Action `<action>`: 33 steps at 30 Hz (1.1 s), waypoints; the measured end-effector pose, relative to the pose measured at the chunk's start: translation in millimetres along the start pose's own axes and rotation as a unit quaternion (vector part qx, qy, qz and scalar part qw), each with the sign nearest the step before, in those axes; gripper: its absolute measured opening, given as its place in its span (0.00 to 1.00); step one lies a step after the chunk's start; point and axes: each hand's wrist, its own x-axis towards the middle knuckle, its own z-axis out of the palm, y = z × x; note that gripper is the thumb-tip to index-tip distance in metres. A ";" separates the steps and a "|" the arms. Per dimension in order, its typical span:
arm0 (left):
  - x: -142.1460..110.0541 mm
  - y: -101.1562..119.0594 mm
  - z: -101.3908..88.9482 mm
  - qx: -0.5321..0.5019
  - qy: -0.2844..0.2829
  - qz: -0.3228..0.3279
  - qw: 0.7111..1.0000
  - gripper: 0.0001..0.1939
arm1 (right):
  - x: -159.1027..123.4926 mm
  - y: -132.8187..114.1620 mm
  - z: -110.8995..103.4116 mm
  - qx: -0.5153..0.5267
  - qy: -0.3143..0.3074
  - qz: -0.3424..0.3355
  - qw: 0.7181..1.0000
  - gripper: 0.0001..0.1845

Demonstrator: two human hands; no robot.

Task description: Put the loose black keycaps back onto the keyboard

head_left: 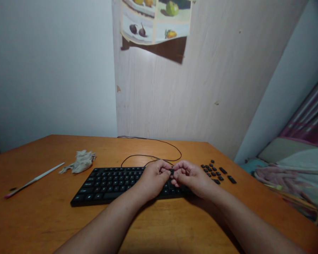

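A black keyboard (113, 185) lies on the desk, with its right part hidden under my hands. My left hand (155, 179) is closed over that part, thumb and fingers pinched at a small black keycap (172, 171). Facing it, my right hand (192, 178) is closed too, its fingertips on the same keycap from the other side. Several loose black keycaps (213, 174) lie on the desk just to the right of my right hand.
A crumpled whitish cloth (82, 162) sits behind the keyboard's left end. Farther left, a thin white brush-like stick (39, 178) lies on the wooden desk (164, 225). A black cable (172, 144) loops behind the keyboard. Bedding (288, 176) is beyond the right desk edge.
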 end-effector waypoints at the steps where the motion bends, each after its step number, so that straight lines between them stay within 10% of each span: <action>1: -0.2 0.5 -0.4 -0.003 0.000 -0.005 1.000 0.04 | -0.3 -0.4 0.2 0.000 0.002 0.000 1.000 0.18; 33: -4.4 8.9 -3.5 -0.071 0.003 -0.076 0.995 0.14 | -5.5 3.5 3.1 -0.064 0.011 -0.033 0.997 0.14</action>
